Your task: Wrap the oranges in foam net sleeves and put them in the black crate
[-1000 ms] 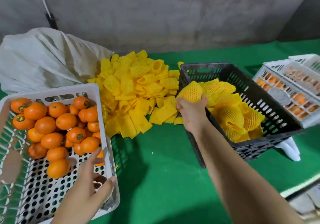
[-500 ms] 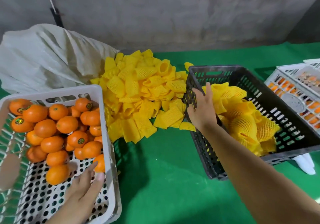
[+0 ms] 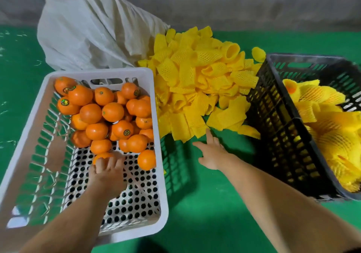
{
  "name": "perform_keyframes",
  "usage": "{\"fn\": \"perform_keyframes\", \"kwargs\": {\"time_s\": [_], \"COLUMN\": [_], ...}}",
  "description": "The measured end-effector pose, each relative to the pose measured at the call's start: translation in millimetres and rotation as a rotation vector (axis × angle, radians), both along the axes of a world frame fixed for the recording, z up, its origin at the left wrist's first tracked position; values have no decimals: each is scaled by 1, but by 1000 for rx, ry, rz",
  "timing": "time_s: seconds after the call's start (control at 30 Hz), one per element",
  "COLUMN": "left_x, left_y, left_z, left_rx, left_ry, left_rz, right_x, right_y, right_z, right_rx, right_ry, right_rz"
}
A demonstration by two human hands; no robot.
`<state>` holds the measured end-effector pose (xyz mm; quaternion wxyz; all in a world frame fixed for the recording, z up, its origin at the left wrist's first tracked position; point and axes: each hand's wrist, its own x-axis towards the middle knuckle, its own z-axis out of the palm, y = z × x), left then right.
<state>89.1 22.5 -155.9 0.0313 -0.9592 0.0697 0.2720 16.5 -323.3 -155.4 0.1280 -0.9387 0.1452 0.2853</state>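
Left hand [image 3: 106, 171] reaches into the white crate [image 3: 156, 174], its grip curled over one orange [image 3: 101, 156] at the near edge of the loose oranges [image 3: 109, 112]. Right hand [image 3: 212, 154], fingers spread and holding nothing, hovers near the foam net sleeves [image 3: 197, 80] on the green tabletop [image 3: 205, 204]. The black crate [image 3: 277, 127] at right holds wrapped oranges [image 3: 330, 127].

A big white sack [image 3: 93, 28], crumpled and bulging, sits at the back of the green table cover [image 3: 205, 204], just behind the white basket [image 3: 156, 104], whose slotted walls and holed floor let the green show through. Behind the sack rises a grey wall [image 3: 234, 2], rough and mottled, running across the whole top of the view, with a dark thin object against it at the top edge, too cut off to tell what it is
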Motion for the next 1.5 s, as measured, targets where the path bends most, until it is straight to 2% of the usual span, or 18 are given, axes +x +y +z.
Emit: {"fn": "perform_keyframes", "kwargs": {"time_s": [0.07,0.1,0.23,0.33,0.4,0.43,0.57,0.6,0.7,0.83,1.1,1.23,1.4,1.5], "left_x": [5,7,5,9,11,12,13,14,12,14,13,10,10,8], "left_y": [-2,-2,4,6,4,6,12,11,11,13,15,15,11,8], "left_z": [9,13,6,11,7,6,0,2,3,7,14,14,16,20], "left_rx": [-26,-58,-149,-211,-188,-219,-234,-258,-271,-327,-677,-860,-861,-916], "left_ry": [-138,-145,-25,-2,54,54,-195,-213,-194,-90,29,35,-44,42], "left_rz": [127,239,407,450,467,540,523,556,466,366,522,488,447,492], "right_x": [12,18,37,44,41,37,19,14,-1,-16,-32,-39,-42,-41], "right_y": [11,15,28,45,50,51,56,58,64,73,90,95,99,101], "right_z": [-2,-2,-2,-5,-7,-9,-15,-14,-10,3,30,35,35,34], "right_rx": [-2,-32,-200,-144,-124,-112,119,179,298,446,552,578,603,606], "right_ry": [-15,-9,35,14,-96,-179,-550,-630,-759,-781,-741,-691,-660,-645], "right_rz": [7,51,343,278,236,226,-9,-80,-197,-290,-367,-402,-408,-403]}}
